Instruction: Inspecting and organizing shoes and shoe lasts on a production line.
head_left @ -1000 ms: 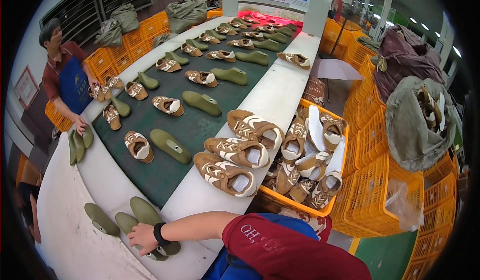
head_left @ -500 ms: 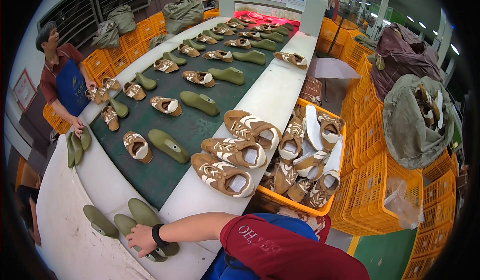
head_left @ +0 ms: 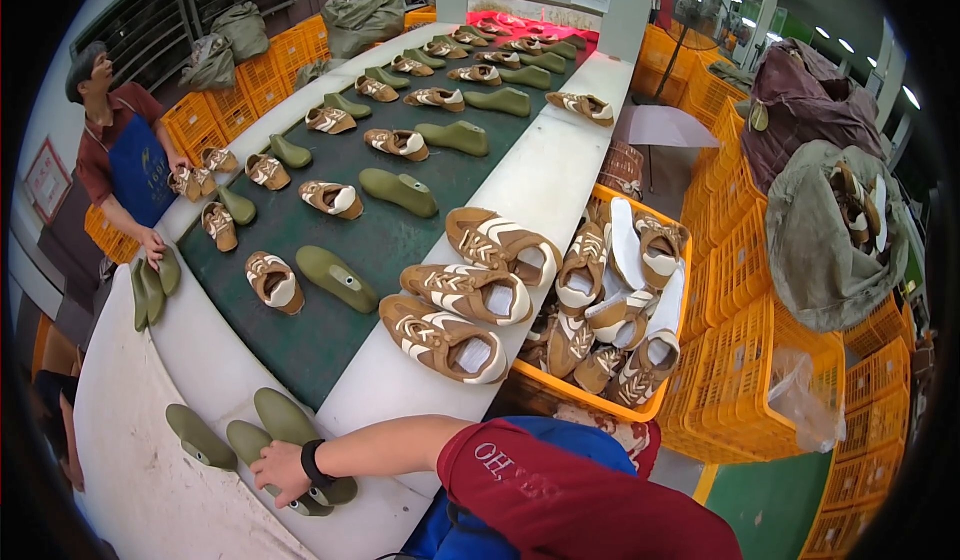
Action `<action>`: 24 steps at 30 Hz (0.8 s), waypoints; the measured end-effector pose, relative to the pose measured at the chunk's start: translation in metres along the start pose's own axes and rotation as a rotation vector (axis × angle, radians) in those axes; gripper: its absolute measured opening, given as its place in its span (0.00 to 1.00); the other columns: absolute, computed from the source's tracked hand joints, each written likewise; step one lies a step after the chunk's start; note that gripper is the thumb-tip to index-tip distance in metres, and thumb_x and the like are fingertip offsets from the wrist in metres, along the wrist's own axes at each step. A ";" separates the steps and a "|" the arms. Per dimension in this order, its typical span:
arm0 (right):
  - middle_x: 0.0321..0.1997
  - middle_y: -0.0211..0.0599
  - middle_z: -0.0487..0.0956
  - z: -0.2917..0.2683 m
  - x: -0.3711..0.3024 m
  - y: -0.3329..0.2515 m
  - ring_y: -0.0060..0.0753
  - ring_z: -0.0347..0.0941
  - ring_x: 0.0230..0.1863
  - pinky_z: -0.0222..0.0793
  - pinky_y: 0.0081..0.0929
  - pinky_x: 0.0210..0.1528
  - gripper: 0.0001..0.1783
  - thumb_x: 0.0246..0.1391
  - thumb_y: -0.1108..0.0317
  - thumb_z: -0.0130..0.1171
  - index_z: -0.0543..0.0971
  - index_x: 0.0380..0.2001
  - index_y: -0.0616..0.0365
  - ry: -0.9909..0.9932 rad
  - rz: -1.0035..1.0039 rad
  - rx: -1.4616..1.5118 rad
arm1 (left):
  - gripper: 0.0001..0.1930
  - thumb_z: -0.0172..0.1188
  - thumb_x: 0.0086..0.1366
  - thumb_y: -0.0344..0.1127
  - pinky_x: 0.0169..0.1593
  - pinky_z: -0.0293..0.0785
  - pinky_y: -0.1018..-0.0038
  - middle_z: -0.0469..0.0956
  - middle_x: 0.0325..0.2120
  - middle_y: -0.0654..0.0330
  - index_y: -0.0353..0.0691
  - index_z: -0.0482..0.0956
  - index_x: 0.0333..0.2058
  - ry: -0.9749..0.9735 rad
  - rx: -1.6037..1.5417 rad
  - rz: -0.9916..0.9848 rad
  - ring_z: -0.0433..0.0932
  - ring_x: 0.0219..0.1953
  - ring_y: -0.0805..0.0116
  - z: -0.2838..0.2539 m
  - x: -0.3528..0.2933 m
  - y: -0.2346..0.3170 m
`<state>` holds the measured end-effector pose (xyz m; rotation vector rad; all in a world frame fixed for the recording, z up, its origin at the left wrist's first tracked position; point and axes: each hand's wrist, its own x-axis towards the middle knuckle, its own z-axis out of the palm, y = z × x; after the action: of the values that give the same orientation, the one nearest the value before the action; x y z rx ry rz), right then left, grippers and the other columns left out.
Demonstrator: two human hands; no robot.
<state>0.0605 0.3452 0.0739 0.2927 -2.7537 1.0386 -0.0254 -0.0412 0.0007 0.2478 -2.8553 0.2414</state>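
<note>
head view, one camera only. right hand (head_left: 280, 470) reaches across to the near-left corner of the white worktop (head_left: 140, 480), fingers curled down over the green shoe lasts (head_left: 285, 430) lying there. it looks closed on the nearer last of the pair, though the palm hides the grip, so i can't tell how firm. a third green last (head_left: 198, 437) lies just beside, to the left, untouched. black wristband (head_left: 315, 463) on that wrist. left hand not in view.

judgement on doing this well: take the last around its middle, not the toe, and lift it clear of its neighbour so the two don't drag each other off the edge.

dark green conveyor belt (head_left: 400, 230) runs up the middle, carrying alternating green lasts and brown-and-white shoes. three brown-and-white sneakers (head_left: 470, 295) sit in a row on the white side strip, just beside the crate.

containers: orange crate (head_left: 640, 400) to the right of the belt, piled full of brown-and-white sneakers, some upside down with white soles showing. more orange crates (head_left: 760, 360) stacked beyond it, contents not visible. grey-green sack (head_left: 835, 230) sits on top of them, open, with shoes inside; dark maroon sack (head_left: 810, 110) behind, contents hidden.

co-worker in a blue apron (head_left: 135, 170) stands at the far left side, one hand on a bunch of green lasts (head_left: 152, 285).
</note>
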 end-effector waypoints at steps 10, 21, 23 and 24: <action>0.49 0.30 0.70 0.002 0.002 0.003 0.40 0.64 0.48 0.59 0.35 0.47 0.26 0.37 0.47 0.59 0.77 0.42 0.44 0.015 -0.002 0.003 | 0.30 0.34 0.63 0.60 0.50 0.66 0.55 0.67 0.52 0.52 0.45 0.66 0.54 -0.024 -0.018 0.027 0.67 0.51 0.51 0.005 0.003 -0.005; 0.49 0.30 0.72 0.006 0.003 0.003 0.40 0.65 0.49 0.58 0.35 0.49 0.27 0.37 0.43 0.59 0.77 0.42 0.42 0.008 0.012 -0.013 | 0.30 0.34 0.63 0.59 0.52 0.64 0.57 0.66 0.53 0.52 0.44 0.66 0.54 -0.059 -0.045 0.001 0.66 0.52 0.52 -0.012 -0.004 0.003; 0.48 0.30 0.72 0.006 0.003 0.003 0.41 0.65 0.49 0.58 0.36 0.48 0.27 0.37 0.43 0.59 0.77 0.42 0.41 0.007 0.011 -0.008 | 0.30 0.34 0.63 0.59 0.52 0.64 0.56 0.66 0.52 0.52 0.44 0.66 0.54 -0.061 -0.053 -0.001 0.67 0.52 0.52 -0.012 -0.004 0.002; 0.48 0.30 0.72 0.006 0.003 0.004 0.41 0.65 0.49 0.59 0.36 0.48 0.27 0.37 0.43 0.59 0.77 0.42 0.41 0.006 0.008 -0.004 | 0.30 0.34 0.63 0.60 0.52 0.64 0.56 0.67 0.52 0.52 0.45 0.66 0.54 -0.064 -0.062 -0.004 0.67 0.52 0.52 -0.011 -0.003 0.001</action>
<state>0.0561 0.3437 0.0677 0.2774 -2.7537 1.0344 -0.0196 -0.0373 0.0102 0.2533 -2.9194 0.1460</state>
